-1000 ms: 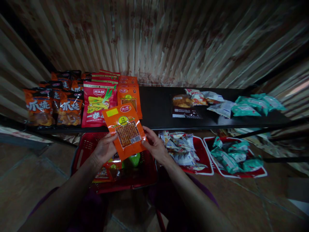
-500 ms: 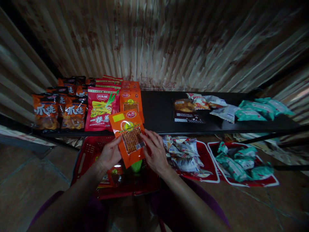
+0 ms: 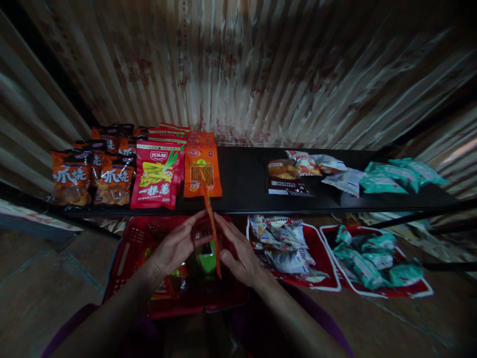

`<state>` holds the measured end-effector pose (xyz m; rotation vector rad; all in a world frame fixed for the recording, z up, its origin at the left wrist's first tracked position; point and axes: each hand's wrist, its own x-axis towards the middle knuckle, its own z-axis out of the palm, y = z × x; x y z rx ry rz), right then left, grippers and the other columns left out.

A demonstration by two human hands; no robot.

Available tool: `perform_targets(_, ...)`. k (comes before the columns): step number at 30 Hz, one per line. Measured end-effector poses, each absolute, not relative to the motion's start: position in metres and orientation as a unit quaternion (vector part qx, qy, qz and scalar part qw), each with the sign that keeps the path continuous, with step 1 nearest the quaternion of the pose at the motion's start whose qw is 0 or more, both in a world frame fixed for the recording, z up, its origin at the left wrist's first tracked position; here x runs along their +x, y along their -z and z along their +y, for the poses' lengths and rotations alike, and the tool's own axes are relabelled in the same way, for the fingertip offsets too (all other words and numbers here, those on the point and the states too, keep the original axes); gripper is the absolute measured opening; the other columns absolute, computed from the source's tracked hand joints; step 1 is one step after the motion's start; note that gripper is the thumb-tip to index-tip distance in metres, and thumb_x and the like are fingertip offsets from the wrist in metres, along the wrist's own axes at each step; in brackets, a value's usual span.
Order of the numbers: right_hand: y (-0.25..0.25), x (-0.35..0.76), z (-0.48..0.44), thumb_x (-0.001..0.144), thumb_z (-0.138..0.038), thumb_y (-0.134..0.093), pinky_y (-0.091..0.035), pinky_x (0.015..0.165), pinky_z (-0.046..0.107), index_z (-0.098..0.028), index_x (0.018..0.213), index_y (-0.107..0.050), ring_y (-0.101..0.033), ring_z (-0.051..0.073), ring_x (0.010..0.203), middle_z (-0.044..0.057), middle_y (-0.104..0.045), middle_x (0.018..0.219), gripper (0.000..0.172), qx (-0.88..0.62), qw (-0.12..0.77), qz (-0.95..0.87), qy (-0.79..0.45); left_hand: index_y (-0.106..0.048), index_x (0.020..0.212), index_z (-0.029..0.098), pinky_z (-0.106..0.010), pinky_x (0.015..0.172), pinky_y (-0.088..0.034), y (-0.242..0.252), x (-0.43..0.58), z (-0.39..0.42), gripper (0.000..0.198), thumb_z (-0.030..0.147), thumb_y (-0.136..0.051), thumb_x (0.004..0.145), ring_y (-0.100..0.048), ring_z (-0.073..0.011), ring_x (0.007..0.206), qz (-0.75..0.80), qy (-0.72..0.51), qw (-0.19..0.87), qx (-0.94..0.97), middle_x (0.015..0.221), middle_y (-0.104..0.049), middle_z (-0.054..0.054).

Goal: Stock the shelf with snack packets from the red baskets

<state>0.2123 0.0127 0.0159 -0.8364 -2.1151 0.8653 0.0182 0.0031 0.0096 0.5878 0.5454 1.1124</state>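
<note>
Edgewise, we pinch a flat orange plastic packet (image 3: 213,231) between left hand (image 3: 178,244) and right hand (image 3: 238,252), over a red plastic basket (image 3: 197,302).

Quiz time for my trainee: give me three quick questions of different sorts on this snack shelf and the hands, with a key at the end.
1. True or false: the orange packet between the left hand and the right hand is seen edge-on.
2. Which bags lie at the far right of the black shelf? A) pink-red; B) teal; C) orange-and-black.
3. How many red baskets are in view?

Key: 1. True. 2. B. 3. Three.
</note>
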Motion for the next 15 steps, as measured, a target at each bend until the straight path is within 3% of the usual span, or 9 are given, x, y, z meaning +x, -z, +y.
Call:
perform_targets(3,-0.024,0.212,0.008,0.079,-0.069,-0.046,-0.024,0.111,0.048,-0.023,0.145,-0.024,-0.028,0.03,0.137,0.011,-0.03,0.15,0.084,-0.278,0.359,-0.765,-0.456,-0.06,0.119,0.026,-0.038,0.101,-0.039,-0.011,0.018,0.0,0.043,0.028,-0.066,0.077,-0.047,-0.0237,0.119,0.341,-0.495,0.704,0.377,0.129,-0.051,-0.007)
perform_targets(6,-0.031,0.21,0.004,0.074,-0.07,-0.051,-0.026,0.109,0.048,-0.024,0.145,-0.023,-0.031,0.031,0.135,0.011,-0.034,0.148,0.089,-0.255,0.368,-0.662,-0.601,-0.058,0.122,0.032,-0.034,0.094,-0.044,-0.011,0.021,-0.001,0.049,0.027,-0.068,0.074,-0.051,-0.0182,0.108,0.434,-0.463,0.595,0.493,0.126,-0.043,-0.004)
perform_targets(10,-0.026,0.21,0.0,0.074,-0.051,-0.067,-0.029,0.108,0.047,-0.026,0.138,-0.038,-0.041,0.029,0.129,0.008,-0.046,0.14,0.075,-0.276,0.386,-0.548,-0.689,-0.048,0.13,0.037,-0.033,0.087,-0.048,-0.006,0.029,-0.001,0.056,0.025,-0.062,0.077,-0.052,-0.013,0.094,0.492,-0.434,0.459,0.599,0.117,-0.04,-0.002)
perform_targets(15,-0.015,0.211,0.002,0.066,-0.027,-0.066,-0.042,0.097,0.046,-0.025,0.116,-0.059,-0.059,0.027,0.108,0.004,-0.067,0.113,0.051,-0.301,0.431,-0.39,-0.756,-0.047,0.129,0.039,-0.043,0.103,-0.038,-0.004,0.03,0.0,0.056,0.026,-0.063,0.078,-0.041,-0.0199,0.115,0.519,-0.432,0.307,0.671,0.116,-0.039,-0.002)
